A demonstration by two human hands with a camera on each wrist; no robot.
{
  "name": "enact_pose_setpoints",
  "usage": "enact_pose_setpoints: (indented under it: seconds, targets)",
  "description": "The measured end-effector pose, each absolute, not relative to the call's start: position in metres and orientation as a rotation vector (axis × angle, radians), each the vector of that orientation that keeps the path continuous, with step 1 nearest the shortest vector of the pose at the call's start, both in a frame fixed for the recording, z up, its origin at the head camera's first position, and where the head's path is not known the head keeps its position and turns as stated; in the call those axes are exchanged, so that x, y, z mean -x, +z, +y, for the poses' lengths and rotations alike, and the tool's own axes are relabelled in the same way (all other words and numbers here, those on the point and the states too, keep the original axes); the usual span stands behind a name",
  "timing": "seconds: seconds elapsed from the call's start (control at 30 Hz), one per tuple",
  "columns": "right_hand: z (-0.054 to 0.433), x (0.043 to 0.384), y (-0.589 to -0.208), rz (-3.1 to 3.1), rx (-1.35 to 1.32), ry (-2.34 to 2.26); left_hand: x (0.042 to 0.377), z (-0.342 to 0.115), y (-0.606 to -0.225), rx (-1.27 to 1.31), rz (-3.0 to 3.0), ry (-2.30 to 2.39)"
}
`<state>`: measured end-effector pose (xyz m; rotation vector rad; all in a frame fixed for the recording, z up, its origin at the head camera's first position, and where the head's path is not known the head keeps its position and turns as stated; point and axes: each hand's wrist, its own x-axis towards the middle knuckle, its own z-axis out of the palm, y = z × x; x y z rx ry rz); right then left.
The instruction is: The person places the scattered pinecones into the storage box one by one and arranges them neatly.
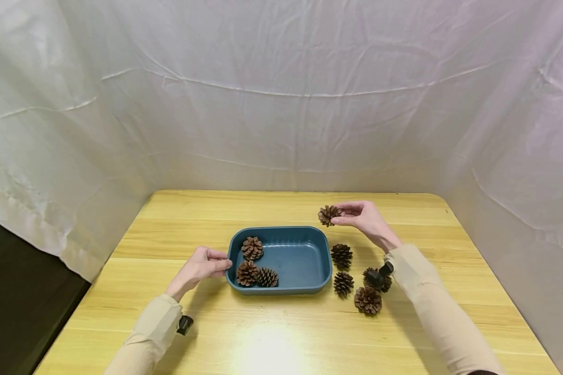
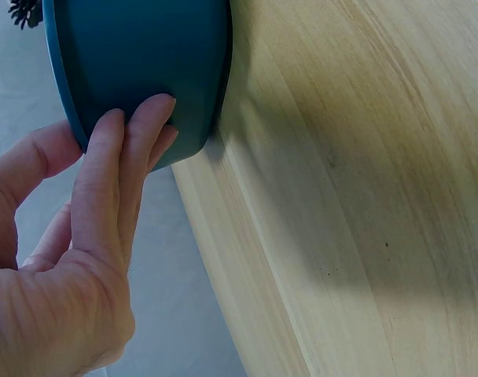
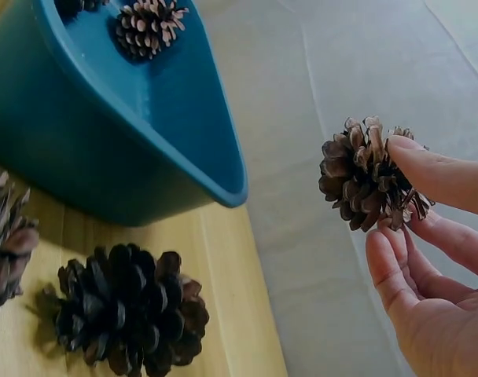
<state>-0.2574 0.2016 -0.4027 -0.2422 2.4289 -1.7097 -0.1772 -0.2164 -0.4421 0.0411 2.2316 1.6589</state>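
At the left, the tray (image 1: 281, 289) is gripped at its left end by the left hand (image 1: 200, 266), with fingers laid against the outer wall and a digit brought to the rim. The tray is best kept steady there, with the digits kept clear of its inside. Three cones are grouped at its left: one far (image 1: 252, 248), one near (image 1: 247, 273) and one just right of that (image 1: 267, 277); the right part is left bare, so ample room is offered.

Beyond the far right corner, a cone (image 1: 329, 215) is held in the air, pinched by the right hand (image 1: 366, 221) between thumb and fingertips. The scales should be pressed only lightly, and the rim should be cleared before the cone is lowered and released.

On the table (image 1: 431, 224), right of the tray, four loose cones (image 1: 341, 256) are seen, one partly hidden by the wrist camera (image 1: 387, 269); these should not be brushed by the sleeve (image 1: 431, 297).
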Motion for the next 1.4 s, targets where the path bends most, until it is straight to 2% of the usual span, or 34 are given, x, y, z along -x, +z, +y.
enact_pose_setpoints:
  seconds: [0.33,0.7,1.4]
  targets:
    - [0.183,0.26,-0.391,2.47,0.311,-1.579,0.177,-0.216,-0.442,-0.036,2.24,1.644]
    - [0.164,0.262,-0.385,2.224,0.404,-1.642,0.177,-0.215,-0.442,-0.032,2.242,1.647]
    - [0.128,0.262,-0.392,2.319,0.561,-1.432,0.178,-0.215,-0.442,-0.07,2.205,1.67]
